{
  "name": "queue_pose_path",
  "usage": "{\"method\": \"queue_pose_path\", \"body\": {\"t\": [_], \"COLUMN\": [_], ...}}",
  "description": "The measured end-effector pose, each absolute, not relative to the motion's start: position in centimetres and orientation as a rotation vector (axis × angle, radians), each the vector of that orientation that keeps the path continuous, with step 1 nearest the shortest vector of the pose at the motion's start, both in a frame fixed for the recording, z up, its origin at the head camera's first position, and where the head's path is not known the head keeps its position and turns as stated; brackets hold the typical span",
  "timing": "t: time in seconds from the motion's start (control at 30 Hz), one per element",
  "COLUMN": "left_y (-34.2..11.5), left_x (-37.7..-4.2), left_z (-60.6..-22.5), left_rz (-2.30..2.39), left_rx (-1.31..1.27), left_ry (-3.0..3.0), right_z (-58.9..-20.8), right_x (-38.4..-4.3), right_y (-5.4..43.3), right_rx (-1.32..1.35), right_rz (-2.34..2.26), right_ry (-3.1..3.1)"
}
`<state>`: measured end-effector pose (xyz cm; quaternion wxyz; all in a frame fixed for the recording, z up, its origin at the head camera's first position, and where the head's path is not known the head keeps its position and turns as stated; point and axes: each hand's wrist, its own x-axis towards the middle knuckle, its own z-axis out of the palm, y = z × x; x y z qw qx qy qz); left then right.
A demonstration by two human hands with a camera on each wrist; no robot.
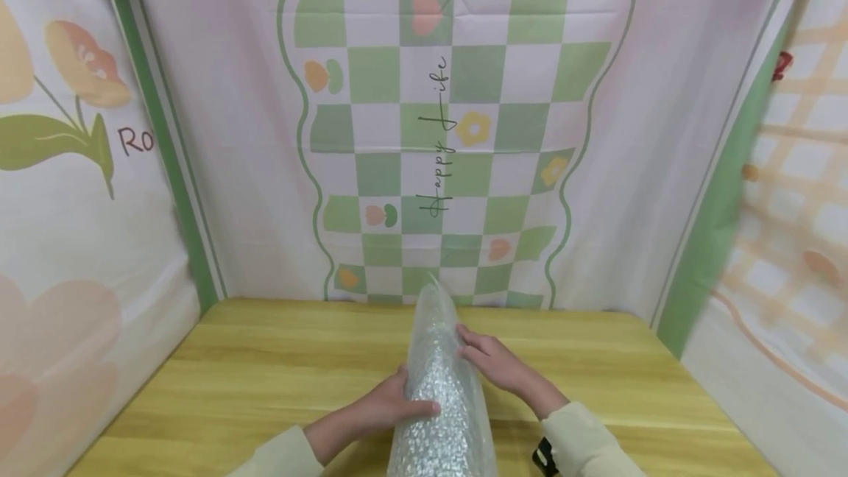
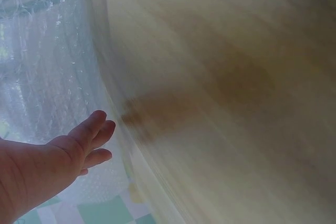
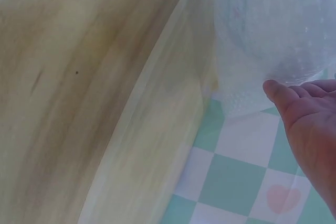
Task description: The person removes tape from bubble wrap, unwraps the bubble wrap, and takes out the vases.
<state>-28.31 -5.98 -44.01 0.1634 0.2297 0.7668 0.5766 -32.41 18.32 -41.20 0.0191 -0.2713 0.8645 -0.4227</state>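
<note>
A long, rounded bundle of clear bubble wrap (image 1: 440, 389) runs away from me along the middle of the table, its far end narrowing to a thin film. Whether something lies inside it, I cannot tell. My left hand (image 1: 380, 407) rests against its left side, thumb laid over the top. In the left wrist view, the fingers of the left hand (image 2: 68, 153) look nearly straight beside the wrap (image 2: 47, 66). My right hand (image 1: 493, 359) touches the right side farther up, fingers extended. The right wrist view has that hand (image 3: 310, 114) by the wrap (image 3: 273, 30).
The wood-grain table (image 1: 285, 352) lies under the bundle. Behind it hangs a green-and-white checked cloth (image 1: 424, 131), with printed cloths at the left (image 1: 73, 241) and right (image 1: 795, 241). A small black object (image 1: 545, 457) shows by the right cuff.
</note>
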Motion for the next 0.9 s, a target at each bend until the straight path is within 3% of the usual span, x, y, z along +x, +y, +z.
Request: {"method": "queue_pose_path", "body": {"t": [0.9], "left_y": [-6.1], "left_x": [-28.2], "left_z": [-44.2], "left_rz": [1.648], "left_rx": [0.624], "left_ry": [2.186], "right_z": [-40.6], "right_x": [-33.6], "right_y": [17.1], "right_rx": [-0.702], "right_rz": [-1.411], "right_ry": [2.731]}}
